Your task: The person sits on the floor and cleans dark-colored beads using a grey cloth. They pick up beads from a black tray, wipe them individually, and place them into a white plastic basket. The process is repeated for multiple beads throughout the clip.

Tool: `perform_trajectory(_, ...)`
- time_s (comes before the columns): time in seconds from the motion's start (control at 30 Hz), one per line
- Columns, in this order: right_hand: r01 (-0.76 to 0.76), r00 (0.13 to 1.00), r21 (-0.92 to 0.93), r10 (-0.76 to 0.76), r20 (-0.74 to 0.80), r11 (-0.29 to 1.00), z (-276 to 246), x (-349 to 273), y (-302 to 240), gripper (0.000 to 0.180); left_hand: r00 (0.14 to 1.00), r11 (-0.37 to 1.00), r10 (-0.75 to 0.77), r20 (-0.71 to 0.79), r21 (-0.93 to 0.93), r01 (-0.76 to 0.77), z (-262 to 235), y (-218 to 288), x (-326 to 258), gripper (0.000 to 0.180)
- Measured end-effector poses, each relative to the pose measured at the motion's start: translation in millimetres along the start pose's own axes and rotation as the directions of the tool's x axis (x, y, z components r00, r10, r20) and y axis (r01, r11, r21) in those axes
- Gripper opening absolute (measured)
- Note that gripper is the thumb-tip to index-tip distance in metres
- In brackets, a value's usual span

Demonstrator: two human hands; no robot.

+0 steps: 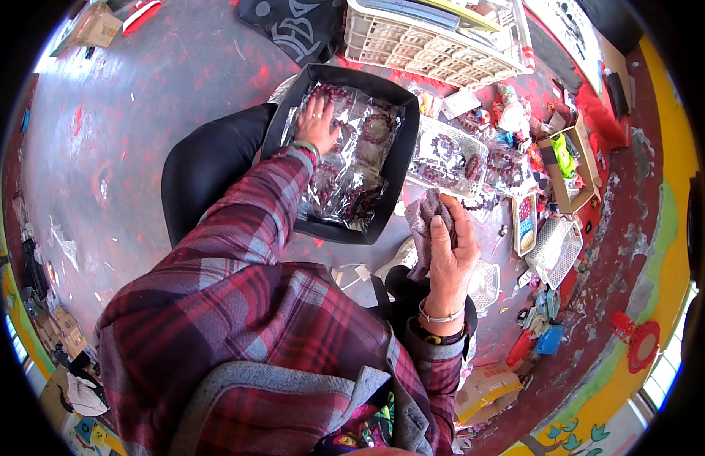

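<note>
A black open box (402, 163) rests by my knee, with clear plastic packets of dark red bead bracelets (377, 129) laid inside. My left hand (317, 125) reaches into its far left part, fingers stretched out over the packets. To the right of the box, my right hand (451, 254) is closed round a greyish-purple cloth (425, 228), its thumb pressed against the fabric. Just beyond that hand stands a white plastic basket (447, 188) holding more bead bracelets in clear wrap.
A large cream crate (436, 57) stands at the back beside a black bag (295, 26). On the right are a cardboard box (584, 171), a small basket of coloured beads (525, 224), an empty-looking white basket (556, 251) and a red stool (641, 342). Scraps litter the floor.
</note>
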State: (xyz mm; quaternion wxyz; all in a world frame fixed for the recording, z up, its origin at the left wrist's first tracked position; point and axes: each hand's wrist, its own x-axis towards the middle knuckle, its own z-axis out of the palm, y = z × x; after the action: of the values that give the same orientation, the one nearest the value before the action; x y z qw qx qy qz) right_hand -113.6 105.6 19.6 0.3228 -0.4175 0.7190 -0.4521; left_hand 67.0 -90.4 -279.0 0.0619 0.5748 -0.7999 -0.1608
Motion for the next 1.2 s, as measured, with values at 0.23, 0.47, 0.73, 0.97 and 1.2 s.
perform_trajectory(0.23, -0.082, 0.997, 0.117, 0.082, 0.001, 0.990, -3, -12, 12, 0.030, 0.971, 0.996, 0.041, 0.236, -0.081, -0.022, 56, -21, -27, 0.068)
perform_trajectory(0.47, 0.050, 0.969, -0.102, -0.024, 0.248, 0.994, -11, -31, 5, 0.028, 0.997, 0.996, 0.020, -0.071, -0.091, -0.026, 9, 38, -2, 0.037)
perform_trajectory(0.73, 0.260, 0.921, -0.227, -0.170, 0.352, 0.938, -40, -57, -3, 0.030, 0.706, 0.681, 0.627, -0.328, -0.208, -0.702, -16, 198, 18, 0.023)
perform_trajectory(0.97, 0.182, 0.961, -0.217, -0.127, 0.247, 0.959, -84, -64, 6, 0.035, 0.666, 0.710, 0.698, 0.261, -0.367, -0.601, 64, 290, 24, 0.042)
perform_trajectory(1.2, 0.086, 0.985, -0.126, -0.066, 0.161, 0.988, -125, -64, 26, 0.035, 0.628, 0.654, 0.751, 0.206, -0.099, -0.750, 104, 359, 41, 0.051)
